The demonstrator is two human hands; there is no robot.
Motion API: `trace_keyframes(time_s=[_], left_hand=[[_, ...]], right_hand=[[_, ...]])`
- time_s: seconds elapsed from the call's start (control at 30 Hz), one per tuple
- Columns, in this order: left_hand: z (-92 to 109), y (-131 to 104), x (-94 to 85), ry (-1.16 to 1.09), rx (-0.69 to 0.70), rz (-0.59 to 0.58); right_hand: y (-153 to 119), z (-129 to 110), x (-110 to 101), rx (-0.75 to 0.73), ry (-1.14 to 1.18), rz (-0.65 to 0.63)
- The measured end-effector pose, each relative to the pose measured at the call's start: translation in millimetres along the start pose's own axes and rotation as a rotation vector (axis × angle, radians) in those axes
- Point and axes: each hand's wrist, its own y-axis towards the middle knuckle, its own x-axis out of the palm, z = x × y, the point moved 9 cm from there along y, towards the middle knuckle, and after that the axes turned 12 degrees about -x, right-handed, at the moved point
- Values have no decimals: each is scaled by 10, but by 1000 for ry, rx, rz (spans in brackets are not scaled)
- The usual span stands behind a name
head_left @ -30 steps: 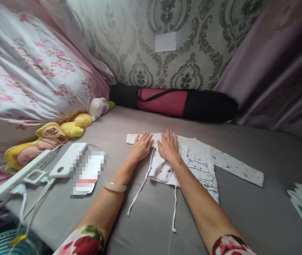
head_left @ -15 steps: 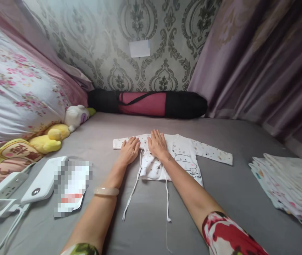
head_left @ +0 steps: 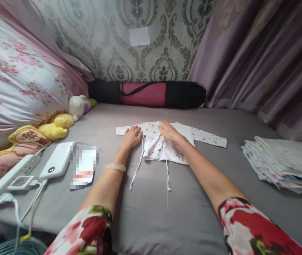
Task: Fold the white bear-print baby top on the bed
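A small white baby shirt (head_left: 153, 143) with a speckled print lies spread on the grey sheet (head_left: 145, 219), its sleeves stretched out to both sides. Two white ties hang from it toward me. My left hand (head_left: 133, 136) rests flat on the left sleeve near the shoulder, fingers extended. My right hand (head_left: 170, 131) lies on the upper middle of the shirt, its fingers stretched out and pointing up and left. The right wrist and forearm cover part of the cartoon print. Neither hand grips the cloth.
Folded clothes (head_left: 286, 163) are stacked at the right. On the left are a power strip (head_left: 15, 177), a white power bank (head_left: 56, 161), a phone (head_left: 84, 168) and plush toys (head_left: 52, 127). A black and red bag (head_left: 145, 94) lies along the wall.
My right hand has slid right across the shirt's chest, while my left hand remains on the left sleeve. The camera view has shifted, showing more of the near bed edge.
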Motion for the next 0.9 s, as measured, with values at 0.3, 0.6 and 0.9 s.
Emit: trace_keyframes(time_s=[0.3, 0.6, 0.9], left_hand=[[106, -7, -69, 80, -1, -87], [1149, -643, -342, -192, 141, -101], [979, -872, 4, -166, 26, -43]], right_hand=[[-1014, -159, -47, -49, 31, -76], [-1233, -310, 26, -36, -106, -114], [-1145, 16, -113, 64, 134, 41]])
